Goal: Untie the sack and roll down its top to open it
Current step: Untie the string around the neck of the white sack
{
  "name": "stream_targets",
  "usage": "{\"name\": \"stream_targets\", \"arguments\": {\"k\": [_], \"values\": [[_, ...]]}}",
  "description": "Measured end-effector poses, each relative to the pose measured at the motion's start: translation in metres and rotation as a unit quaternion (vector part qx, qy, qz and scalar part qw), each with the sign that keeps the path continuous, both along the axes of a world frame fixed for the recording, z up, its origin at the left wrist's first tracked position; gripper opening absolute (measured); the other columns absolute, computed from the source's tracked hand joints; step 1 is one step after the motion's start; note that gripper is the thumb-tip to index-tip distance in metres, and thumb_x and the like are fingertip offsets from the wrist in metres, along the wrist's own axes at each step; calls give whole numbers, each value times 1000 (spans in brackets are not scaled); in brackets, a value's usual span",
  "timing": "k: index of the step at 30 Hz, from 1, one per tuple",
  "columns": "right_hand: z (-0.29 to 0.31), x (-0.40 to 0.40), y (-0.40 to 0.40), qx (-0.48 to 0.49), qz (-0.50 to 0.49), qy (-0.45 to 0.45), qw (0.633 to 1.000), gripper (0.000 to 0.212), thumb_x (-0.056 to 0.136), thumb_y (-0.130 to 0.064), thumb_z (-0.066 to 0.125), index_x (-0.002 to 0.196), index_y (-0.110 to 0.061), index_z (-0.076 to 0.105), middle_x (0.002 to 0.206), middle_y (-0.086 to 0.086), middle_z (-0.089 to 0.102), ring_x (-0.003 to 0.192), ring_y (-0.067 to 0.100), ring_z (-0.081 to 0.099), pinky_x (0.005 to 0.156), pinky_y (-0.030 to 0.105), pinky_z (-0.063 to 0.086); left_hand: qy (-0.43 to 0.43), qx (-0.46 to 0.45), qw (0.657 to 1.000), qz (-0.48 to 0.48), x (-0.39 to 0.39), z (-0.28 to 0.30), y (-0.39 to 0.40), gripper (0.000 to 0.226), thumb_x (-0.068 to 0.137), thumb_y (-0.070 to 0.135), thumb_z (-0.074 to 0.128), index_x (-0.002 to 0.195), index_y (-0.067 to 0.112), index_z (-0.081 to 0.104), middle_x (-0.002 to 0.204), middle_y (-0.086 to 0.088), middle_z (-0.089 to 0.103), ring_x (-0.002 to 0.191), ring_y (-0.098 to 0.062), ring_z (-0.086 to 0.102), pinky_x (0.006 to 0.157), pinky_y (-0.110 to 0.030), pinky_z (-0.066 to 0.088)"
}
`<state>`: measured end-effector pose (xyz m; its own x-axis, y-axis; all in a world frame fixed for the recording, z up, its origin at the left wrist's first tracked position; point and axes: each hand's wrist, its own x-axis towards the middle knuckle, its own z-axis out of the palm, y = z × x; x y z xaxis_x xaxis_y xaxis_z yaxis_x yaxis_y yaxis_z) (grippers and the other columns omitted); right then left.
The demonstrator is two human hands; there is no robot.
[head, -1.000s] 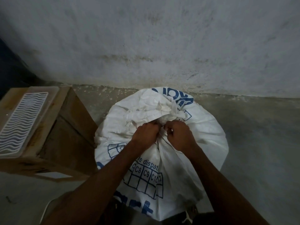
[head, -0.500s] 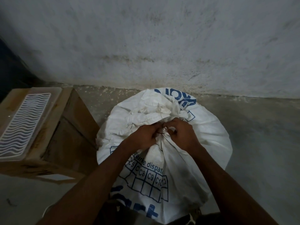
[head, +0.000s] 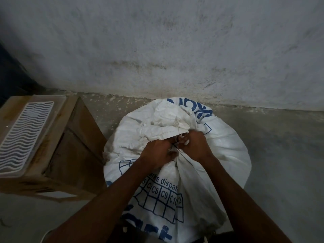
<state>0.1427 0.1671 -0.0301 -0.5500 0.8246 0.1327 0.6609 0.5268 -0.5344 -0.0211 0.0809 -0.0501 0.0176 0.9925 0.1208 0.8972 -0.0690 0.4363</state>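
Gripping sack point(head: 219, 155) neck as before, both hands

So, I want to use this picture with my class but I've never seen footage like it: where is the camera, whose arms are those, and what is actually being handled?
There is one view, from a camera worn on a person's head, looking down at their own bare arms. The left hand and right hand both pinch at the tied neck of a white sack with blue print, which stands on a concrete floor by a wall. The knot itself is hidden by the fingers. To the left sits a cardboard box with a white wavy-patterned tray on top.
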Motion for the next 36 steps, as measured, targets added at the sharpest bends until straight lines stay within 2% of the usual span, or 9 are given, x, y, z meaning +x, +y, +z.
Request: {"name": "stream_targets", "arguments": {"k": [7,12,14,16,19,25,28,32,36], "values": [[1,8,4,-91,-38,50,994,23,64,-24,91,72,-10,76,68,-2,73,66,11,70,68,31,56,16,0,1000,0,11,3,-2,34,92,34,58,124,23,59,105,-4,72,95,-24,68,80,-37,55],[10,6,-6,-115,33,131,984,8,80,-16,79,85,-22,78,78,-11,75,75,1,70,72,24,54,-198,59,978,21,8,6,-4,24,85,3,62,99,21,69,85,13,69,80,1,65,77,-20,53],[13,4,-9,-172,34,192,966,26,77,1,69,88,-20,77,82,-9,76,75,1,69,69,18,52,-265,45,961,58,4,4,0,21,82,5,66,90,24,70,88,9,70,87,-5,67,85,-28,54],[15,1,-8,-266,13,258,929,39,73,10,61,101,-14,74,93,3,75,72,1,66,62,15,47,-298,22,949,97,-1,7,1,17,80,8,72,78,24,69,81,9,69,83,1,66,84,-22,50],[15,-3,-4,-338,-10,308,889,55,82,20,51,128,-6,61,109,8,68,67,-7,61,57,9,44,-292,-2,946,141,-14,13,3,24,77,4,76,66,24,69,69,13,68,70,6,64,72,-15,48],[4,-18,7,-356,-41,343,868,48,84,11,51,126,-10,62,100,0,64,73,-2,55,53,7,42,-246,-17,960,132,-17,15,8,15,76,6,74,68,18,72,70,7,71,65,2,59,67,-7,41],[4,-18,6,-309,-62,339,886,40,88,13,49,120,-6,64,91,1,62,69,0,53,56,12,41,-200,-21,974,106,-17,13,7,7,77,4,72,75,10,76,77,0,75,65,1,58,63,-2,38],[-2,-17,7,-233,-83,302,921,24,80,8,65,99,-5,57,94,9,71,85,14,69,76,27,56,-173,-34,979,97,-20,14,5,7,77,5,72,76,9,77,79,-4,76,76,-12,68,71,-20,47],[-5,-19,7,-170,-28,227,959,24,79,9,66,90,-10,74,100,1,69,92,7,67,83,22,52,-185,-34,976,114,-28,19,6,7,79,8,72,81,9,78,75,-3,73,67,-7,61,60,-13,39]]}}
